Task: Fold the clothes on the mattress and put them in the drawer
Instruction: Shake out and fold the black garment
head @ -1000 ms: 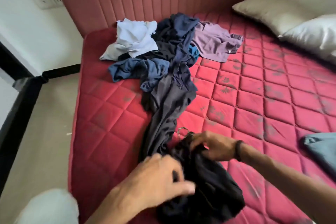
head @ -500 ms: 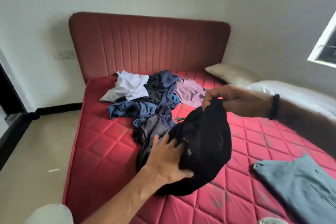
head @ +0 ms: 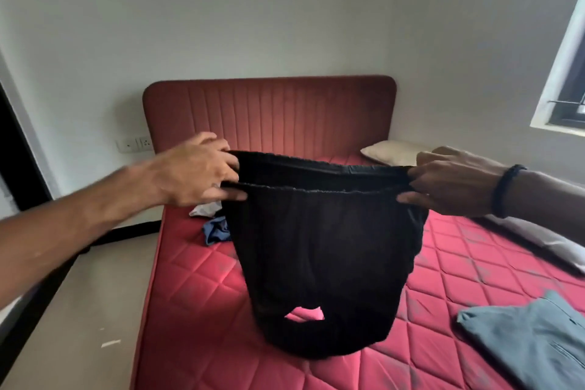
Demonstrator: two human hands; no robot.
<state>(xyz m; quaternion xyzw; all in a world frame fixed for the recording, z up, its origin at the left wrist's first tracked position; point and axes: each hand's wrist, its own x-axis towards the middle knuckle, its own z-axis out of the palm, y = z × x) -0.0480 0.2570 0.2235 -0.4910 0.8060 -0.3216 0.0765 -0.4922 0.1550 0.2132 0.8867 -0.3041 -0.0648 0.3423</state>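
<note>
Item: black shorts [head: 323, 250], elastic gathered waistband stretched wide, held up in the air over the red quilted mattress [head: 202, 288], hem hanging low with a small gap showing red through it. My left hand [head: 193, 172] pinches the waistband's left end and my right hand [head: 452, 182] its right end, fingers curled round the band on both. Hidden: most of the clothes pile [head: 213, 222] behind the shorts, only white and blue scraps showing; grey-blue garment [head: 531, 342] cut off at lower right.

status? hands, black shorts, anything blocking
Left hand and right hand: each a grip on the waistband. Black shorts held up, spread, unfolded. Mattress below; grey garment to the right.
</note>
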